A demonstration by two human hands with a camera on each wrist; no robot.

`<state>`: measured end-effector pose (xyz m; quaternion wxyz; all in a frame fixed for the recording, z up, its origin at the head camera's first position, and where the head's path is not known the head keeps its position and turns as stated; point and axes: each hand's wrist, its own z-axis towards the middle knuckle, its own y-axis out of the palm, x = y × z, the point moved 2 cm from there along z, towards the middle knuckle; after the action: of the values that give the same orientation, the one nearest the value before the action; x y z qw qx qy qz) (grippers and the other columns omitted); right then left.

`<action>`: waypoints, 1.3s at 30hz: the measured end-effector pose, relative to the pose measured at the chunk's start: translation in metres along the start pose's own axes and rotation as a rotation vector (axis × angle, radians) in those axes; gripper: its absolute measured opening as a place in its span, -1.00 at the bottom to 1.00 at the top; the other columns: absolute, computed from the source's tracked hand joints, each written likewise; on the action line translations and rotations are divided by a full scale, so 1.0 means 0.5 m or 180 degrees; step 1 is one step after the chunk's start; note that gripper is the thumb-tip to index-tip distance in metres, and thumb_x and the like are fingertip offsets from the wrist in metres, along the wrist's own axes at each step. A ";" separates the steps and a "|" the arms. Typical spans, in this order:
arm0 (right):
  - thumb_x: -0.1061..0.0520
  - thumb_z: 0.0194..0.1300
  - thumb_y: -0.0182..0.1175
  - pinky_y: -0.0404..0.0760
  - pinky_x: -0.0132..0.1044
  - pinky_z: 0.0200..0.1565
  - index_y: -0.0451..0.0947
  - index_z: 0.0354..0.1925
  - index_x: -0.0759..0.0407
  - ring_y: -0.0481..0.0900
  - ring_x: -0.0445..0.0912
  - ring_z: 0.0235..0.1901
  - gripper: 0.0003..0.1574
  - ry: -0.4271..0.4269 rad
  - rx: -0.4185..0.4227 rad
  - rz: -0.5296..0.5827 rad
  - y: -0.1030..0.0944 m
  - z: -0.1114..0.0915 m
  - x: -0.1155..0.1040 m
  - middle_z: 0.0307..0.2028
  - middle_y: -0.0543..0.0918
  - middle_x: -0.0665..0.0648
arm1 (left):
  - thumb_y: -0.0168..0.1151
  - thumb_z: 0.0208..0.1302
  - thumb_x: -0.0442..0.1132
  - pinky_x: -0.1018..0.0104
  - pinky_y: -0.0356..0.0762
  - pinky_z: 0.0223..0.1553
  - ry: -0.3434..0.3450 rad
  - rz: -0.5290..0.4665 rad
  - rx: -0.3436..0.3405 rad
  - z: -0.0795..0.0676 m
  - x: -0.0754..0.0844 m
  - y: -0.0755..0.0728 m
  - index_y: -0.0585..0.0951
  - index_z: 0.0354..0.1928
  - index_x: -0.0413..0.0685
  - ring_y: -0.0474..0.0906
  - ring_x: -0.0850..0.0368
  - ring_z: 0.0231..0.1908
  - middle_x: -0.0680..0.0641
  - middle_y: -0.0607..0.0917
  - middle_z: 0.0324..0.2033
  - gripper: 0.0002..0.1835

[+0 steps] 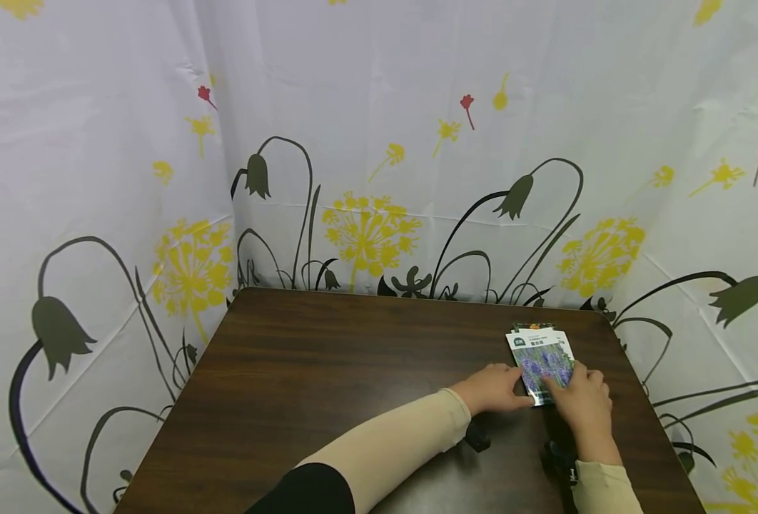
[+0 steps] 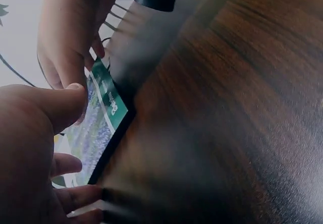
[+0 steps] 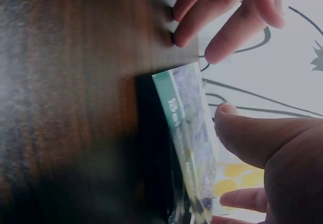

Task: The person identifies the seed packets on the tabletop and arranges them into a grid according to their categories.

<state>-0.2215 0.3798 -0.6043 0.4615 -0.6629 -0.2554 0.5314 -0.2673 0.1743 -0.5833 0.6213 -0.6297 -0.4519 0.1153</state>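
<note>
A small stack of picture packets lies on the dark wooden table, and its top one is a seed packet [image 1: 549,368] with purple flowers, a white header and a green strip at its near end. Behind it, the edge of another packet [image 1: 533,326] with orange flowers peeks out. My left hand [image 1: 489,389] is at the stack's left edge, fingers and thumb spread apart. On the other side, my right hand [image 1: 584,407] has its thumb over the top packet's face and its fingers along the right edge. Neither hand's fingers are curled round the packets.
The brown table [image 1: 327,371] reaches back to a white curtain [image 1: 379,107] printed with flowers. Dark wrist-worn devices hang under both wrists, the left device [image 1: 477,437] close over the tabletop. The stack lies near the table's right edge.
</note>
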 end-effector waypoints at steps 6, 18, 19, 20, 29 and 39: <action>-0.23 0.42 0.41 0.41 0.54 0.20 0.17 0.49 0.71 0.30 0.68 0.22 0.23 -0.0003 -0.0071 -0.0025 0.010 0.000 0.004 0.23 0.30 0.79 | 0.18 0.59 0.32 0.28 0.12 0.70 0.0089 -0.0163 -0.0560 0.016 -0.018 0.011 0.35 0.68 0.14 -0.02 0.10 0.76 0.03 0.14 0.75 -0.21; -0.23 0.34 0.48 0.40 0.58 0.08 0.32 0.39 0.71 0.36 0.68 0.15 0.18 -0.0062 0.0076 -0.0278 0.006 -0.002 0.003 0.17 0.35 0.77 | 0.18 0.56 0.36 0.27 0.05 0.72 0.0093 -0.0134 -0.0718 0.019 -0.015 0.011 0.24 0.74 0.22 -0.19 0.08 0.79 0.04 -0.02 0.78 -0.13; -0.23 0.33 0.48 0.38 0.59 0.10 0.30 0.41 0.69 0.34 0.68 0.16 0.19 -0.0035 0.0084 -0.0277 0.005 -0.003 0.002 0.18 0.34 0.77 | 0.18 0.55 0.37 0.26 0.05 0.72 0.0086 -0.0142 -0.0718 0.017 -0.015 0.011 0.24 0.74 0.23 -0.20 0.08 0.79 0.05 -0.03 0.79 -0.13; -0.24 0.32 0.49 0.35 0.59 0.10 0.30 0.42 0.68 0.31 0.68 0.18 0.20 -0.0008 0.0088 -0.0266 0.004 -0.004 0.000 0.20 0.33 0.77 | 0.18 0.55 0.38 0.25 0.05 0.72 0.0079 -0.0184 -0.0717 0.016 -0.016 0.011 0.24 0.74 0.23 -0.20 0.09 0.79 0.05 -0.03 0.79 -0.12; 0.01 0.46 0.39 0.49 0.48 0.19 0.23 0.48 0.60 0.46 0.65 0.23 -0.04 -0.0018 0.0034 0.0416 0.000 0.000 0.000 0.26 0.44 0.76 | 0.11 0.58 0.39 0.22 -0.03 0.74 -0.0020 -0.1046 -0.0788 0.007 -0.036 0.006 0.24 0.74 0.12 -0.24 0.16 0.78 0.10 -0.03 0.78 -0.12; 0.11 0.61 0.24 0.75 0.13 -0.09 0.11 0.56 0.40 0.80 0.36 -0.10 -0.18 0.0208 -0.0161 0.1151 -0.015 -0.003 -0.009 0.36 0.46 0.71 | 0.18 0.61 0.27 0.20 0.16 0.70 0.0052 -0.1370 -0.0402 0.010 -0.056 0.023 0.34 0.69 0.11 0.01 0.18 0.75 0.11 0.18 0.74 -0.22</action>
<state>-0.2205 0.3790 -0.5955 0.3498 -0.7263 -0.1302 0.5773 -0.2818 0.1599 -0.6059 0.5946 -0.5573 -0.5771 -0.0536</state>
